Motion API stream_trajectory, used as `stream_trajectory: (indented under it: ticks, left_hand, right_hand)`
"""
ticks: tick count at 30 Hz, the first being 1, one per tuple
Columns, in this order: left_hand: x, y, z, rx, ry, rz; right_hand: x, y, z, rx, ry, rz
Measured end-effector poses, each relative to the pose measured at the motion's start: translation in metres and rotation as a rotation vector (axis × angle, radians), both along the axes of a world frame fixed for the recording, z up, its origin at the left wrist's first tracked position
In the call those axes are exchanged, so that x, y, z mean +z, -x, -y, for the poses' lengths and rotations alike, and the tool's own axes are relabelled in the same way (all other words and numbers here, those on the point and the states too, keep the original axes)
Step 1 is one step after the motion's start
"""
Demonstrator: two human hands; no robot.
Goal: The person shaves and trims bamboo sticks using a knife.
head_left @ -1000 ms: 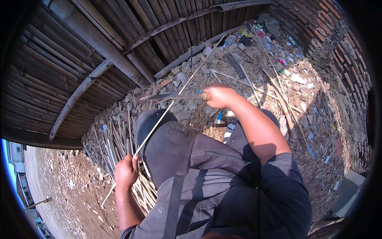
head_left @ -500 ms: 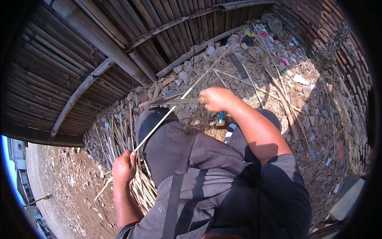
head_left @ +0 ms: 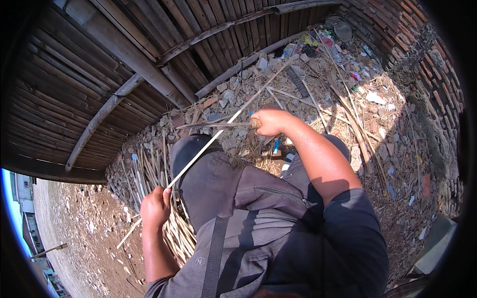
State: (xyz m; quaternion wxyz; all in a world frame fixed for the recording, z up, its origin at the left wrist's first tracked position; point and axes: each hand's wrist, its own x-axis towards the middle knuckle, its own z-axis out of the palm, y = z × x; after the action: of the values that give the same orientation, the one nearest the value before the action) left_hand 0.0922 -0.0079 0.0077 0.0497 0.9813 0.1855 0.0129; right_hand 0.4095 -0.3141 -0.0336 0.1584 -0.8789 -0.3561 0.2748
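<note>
My left hand [head_left: 155, 206] is closed round a long, pale bamboo strip [head_left: 199, 154]. The strip slants from below that hand, past my left knee, up toward the rubble at the far side. In my right hand [head_left: 272, 122] is the handle of a long knife [head_left: 211, 125], its blade pointing left. The blade crosses the strip just beyond my left knee and seems to touch it. Beside my left forearm lies a bundle of cut bamboo strips [head_left: 178, 233], partly hidden by my leg and arm.
A bamboo-slat wall [head_left: 89, 99] with poles rises at the left and far side. Along the right runs a brick wall [head_left: 402, 30]. Rubble and litter [head_left: 343, 57] cover the ground between them, with loose bamboo pieces [head_left: 355, 126]. A pale block [head_left: 435, 246] stands at lower right.
The knife blade has turned, so it shows thinner than before. My right hand has shifted very slightly right; my left hand keeps its hold on the strip in nearly the same place.
</note>
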Motion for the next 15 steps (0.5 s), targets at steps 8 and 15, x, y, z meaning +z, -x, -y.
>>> stream_trajectory:
  ticks: [8, 15]
  left_hand:
    - [-0.006, -0.006, 0.003, 0.011, -0.019, 0.006]
    - [-0.033, 0.002, -0.014, 0.033, 0.181, 0.030]
  right_hand:
    - [-0.038, -0.052, 0.038, -0.395, -0.005, 0.027]
    - [-0.020, -0.031, 0.027, -0.165, -0.114, 0.065]
